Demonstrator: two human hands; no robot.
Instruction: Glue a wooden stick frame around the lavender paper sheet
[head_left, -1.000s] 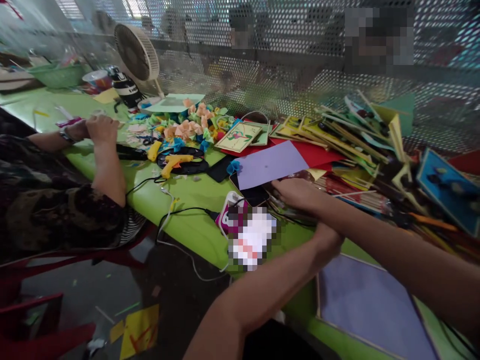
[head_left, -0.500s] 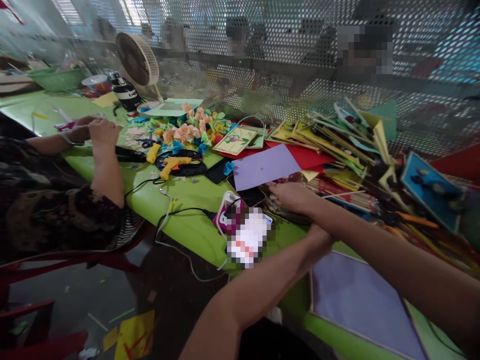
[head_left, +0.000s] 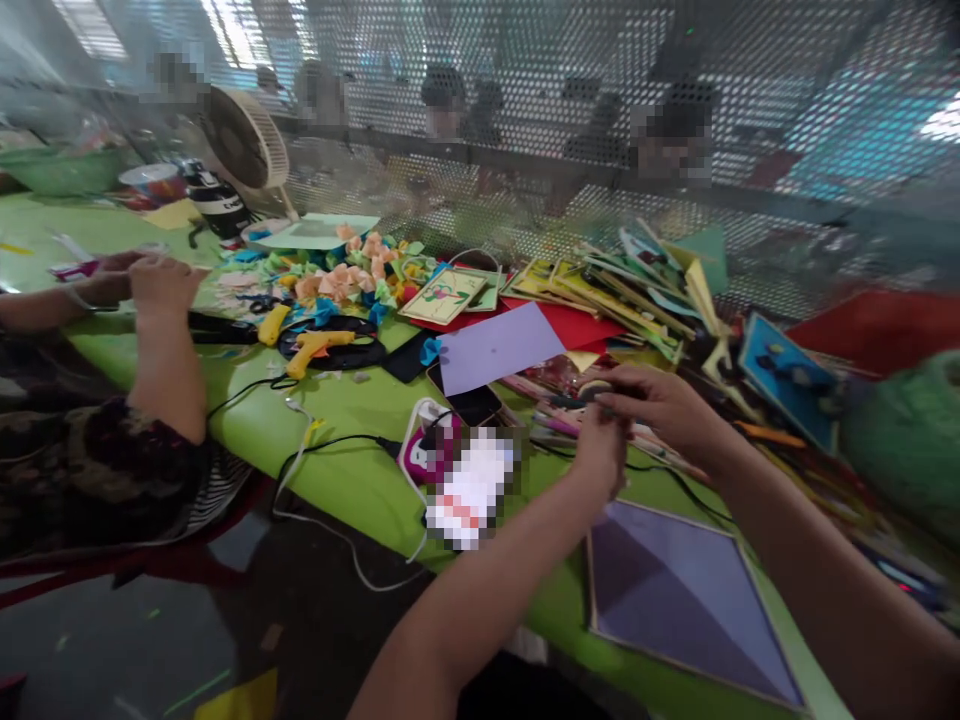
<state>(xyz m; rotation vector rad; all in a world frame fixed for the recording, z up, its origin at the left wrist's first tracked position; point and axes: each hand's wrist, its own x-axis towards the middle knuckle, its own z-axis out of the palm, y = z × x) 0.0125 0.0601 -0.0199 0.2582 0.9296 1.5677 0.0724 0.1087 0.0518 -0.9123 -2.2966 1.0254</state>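
Observation:
My left hand (head_left: pixel 602 445) is raised above the green table, its fingers closed at a small round thing, tan on top and dark below (head_left: pixel 595 390). From the right, my right hand (head_left: pixel 660 405) meets it, thumb and fingers pinched on the same thing. What exactly it is, I cannot make out. Below my hands lies a purple board with a thin light frame (head_left: pixel 675 600), near the table's front edge. Behind and left of them rests a purple sheet (head_left: pixel 499 350), partly over a dark phone (head_left: pixel 476 405).
At left, another person's hands (head_left: pixel 161 285) work over the table. Yellow glue guns (head_left: pixel 319 350), a power strip (head_left: pixel 431 450) with cables, and a lit phone (head_left: pixel 472 490) lie between us. Folded paper pieces (head_left: pixel 349 275), stacked cards (head_left: pixel 622 295) and a fan (head_left: pixel 244 140) stand along the mesh.
My right hand has drawn back from the clutter beside the purple sheet. My left hand, hidden behind my right forearm before, now meets it at the small round thing. The view has shifted right.

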